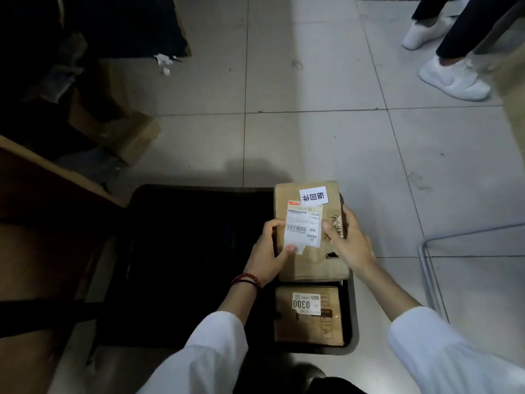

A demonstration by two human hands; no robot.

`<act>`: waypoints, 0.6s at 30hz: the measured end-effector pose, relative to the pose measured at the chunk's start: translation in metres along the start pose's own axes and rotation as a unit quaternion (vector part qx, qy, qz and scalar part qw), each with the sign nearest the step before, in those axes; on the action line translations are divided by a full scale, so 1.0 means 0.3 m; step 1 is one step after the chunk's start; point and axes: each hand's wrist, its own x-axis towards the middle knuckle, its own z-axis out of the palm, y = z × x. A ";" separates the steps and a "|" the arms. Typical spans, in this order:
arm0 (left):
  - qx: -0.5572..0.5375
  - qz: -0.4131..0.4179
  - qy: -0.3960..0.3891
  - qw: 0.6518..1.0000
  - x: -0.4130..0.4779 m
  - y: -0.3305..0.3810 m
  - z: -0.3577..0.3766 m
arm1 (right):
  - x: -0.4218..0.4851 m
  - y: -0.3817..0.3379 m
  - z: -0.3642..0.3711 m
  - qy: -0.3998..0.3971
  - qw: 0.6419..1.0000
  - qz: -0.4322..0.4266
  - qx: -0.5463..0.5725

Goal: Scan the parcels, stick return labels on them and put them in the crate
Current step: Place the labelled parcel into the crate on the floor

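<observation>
Left hand (pixel 270 251) and right hand (pixel 349 240) grip the parcel (pixel 312 260) by its long edges — axis running near to far — over the crate (pixel 352 322), right side, just beyond a second parcel (pixel 309 325).

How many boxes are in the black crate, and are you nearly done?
A first parcel already lies in the crate. The left hand and right hand hold a second parcel over it, with the return label already stuck on. It only needs setting down. Whether it was scanned, or more parcels wait, does not show.
</observation>
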 end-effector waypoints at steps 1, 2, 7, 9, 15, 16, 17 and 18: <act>0.001 -0.004 -0.004 1.000 0.012 -0.020 0.020 | 0.017 0.011 0.011 -0.001 1.000 -0.003 -0.012; 0.002 -0.009 -0.007 1.000 0.024 -0.038 0.033 | 0.033 0.021 0.025 -0.001 1.000 -0.009 -0.027; 0.013 -0.032 -0.022 0.999 0.035 -0.084 0.050 | 0.089 0.028 0.072 0.018 0.993 -0.009 -0.119; 0.049 -0.041 -0.043 0.997 0.027 -0.059 0.044 | 0.079 0.005 0.060 0.027 0.986 -0.001 -0.167; 0.276 -0.041 -0.044 0.959 -0.091 0.183 -0.105 | -0.133 -0.145 -0.128 -0.006 0.948 -0.040 -0.315; 0.318 -0.029 -0.033 0.947 -0.128 0.255 -0.147 | -0.189 -0.188 -0.177 -0.007 0.938 -0.055 -0.342; 0.351 -0.019 -0.019 0.936 -0.170 0.336 -0.193 | -0.246 -0.235 -0.227 -0.007 0.929 -0.069 -0.364; 0.376 -0.012 -0.001 0.927 -0.216 0.423 -0.241 | -0.304 -0.284 -0.280 -0.007 0.921 -0.082 -0.380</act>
